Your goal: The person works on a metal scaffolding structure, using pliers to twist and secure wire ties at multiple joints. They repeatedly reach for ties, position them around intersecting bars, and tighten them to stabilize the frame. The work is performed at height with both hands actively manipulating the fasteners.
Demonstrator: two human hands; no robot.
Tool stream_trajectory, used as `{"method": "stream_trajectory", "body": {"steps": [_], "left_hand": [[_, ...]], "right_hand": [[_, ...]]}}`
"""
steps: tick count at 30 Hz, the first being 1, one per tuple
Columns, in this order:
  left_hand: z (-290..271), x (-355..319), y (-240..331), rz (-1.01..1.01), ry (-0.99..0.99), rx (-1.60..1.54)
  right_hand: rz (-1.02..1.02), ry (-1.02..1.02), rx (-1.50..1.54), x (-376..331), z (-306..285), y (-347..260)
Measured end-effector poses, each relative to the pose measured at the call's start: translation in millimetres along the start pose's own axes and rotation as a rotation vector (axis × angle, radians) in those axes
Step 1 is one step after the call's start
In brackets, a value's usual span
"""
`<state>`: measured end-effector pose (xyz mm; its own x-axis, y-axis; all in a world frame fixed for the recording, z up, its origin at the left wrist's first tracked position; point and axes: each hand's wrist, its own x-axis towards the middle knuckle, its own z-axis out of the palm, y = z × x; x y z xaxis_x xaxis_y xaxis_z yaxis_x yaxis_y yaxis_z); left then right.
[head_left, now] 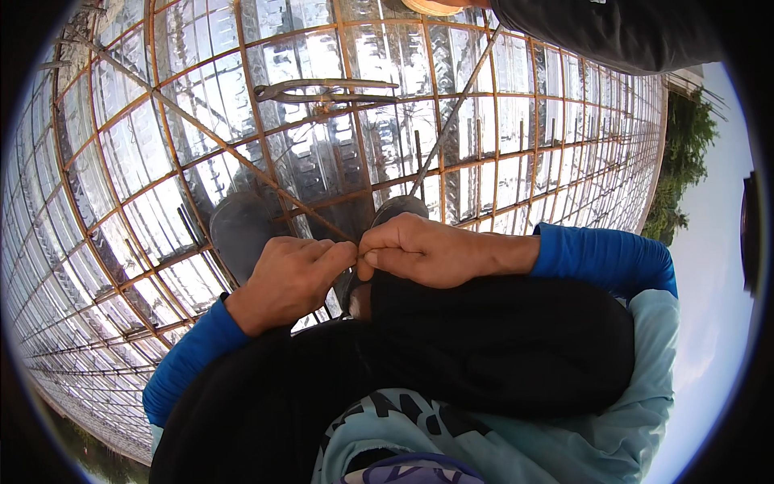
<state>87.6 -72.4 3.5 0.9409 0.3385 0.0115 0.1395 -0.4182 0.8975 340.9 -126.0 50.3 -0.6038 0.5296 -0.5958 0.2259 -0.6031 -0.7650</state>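
Observation:
Both my hands are drawn together in front of my knees, low over a grid of rusty rebar (pixel 264 149). My left hand (pixel 292 278) is closed, thumb and fingers pinched at the tips. Against it, my right hand (pixel 431 248) is also closed, its thumb pressed on the bent forefinger. Whatever they pinch is too small and hidden to name. The end of a diagonal rusty bar (pixel 242 159) meets my fingertips. Beyond my hands, a pair of long-handled metal pincers (pixel 343 82) lies across the grid, touched by neither hand.
Shiny corrugated metal sheeting (pixel 302 60) lies beneath the bars. My dark shoes (pixel 240 230) stand on the grid. A second slanting bar (pixel 454 113) runs up and to the right. At the top right is another person's dark-trousered leg (pixel 605 32). Trees (pixel 685 145) stand past the right edge.

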Motion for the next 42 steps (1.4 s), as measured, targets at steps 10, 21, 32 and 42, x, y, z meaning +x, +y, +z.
{"method": "stream_trajectory", "body": {"steps": [10,21,32,42], "left_hand": [[8,8,-10,-0.028,-0.046,0.061],[20,23,-11,-0.147,-0.069,-0.299],[17,24,-15,-0.269,-0.047,-0.202],[20,25,-16,-0.04,-0.07,0.045]], "right_hand": [[0.037,0.215,-0.24,-24,-3,11],[0.067,0.227,-0.281,-34,-7,13],[0.07,0.27,-0.144,-21,-17,26],[0.129,0.28,-0.209,-20,1,34]]}}
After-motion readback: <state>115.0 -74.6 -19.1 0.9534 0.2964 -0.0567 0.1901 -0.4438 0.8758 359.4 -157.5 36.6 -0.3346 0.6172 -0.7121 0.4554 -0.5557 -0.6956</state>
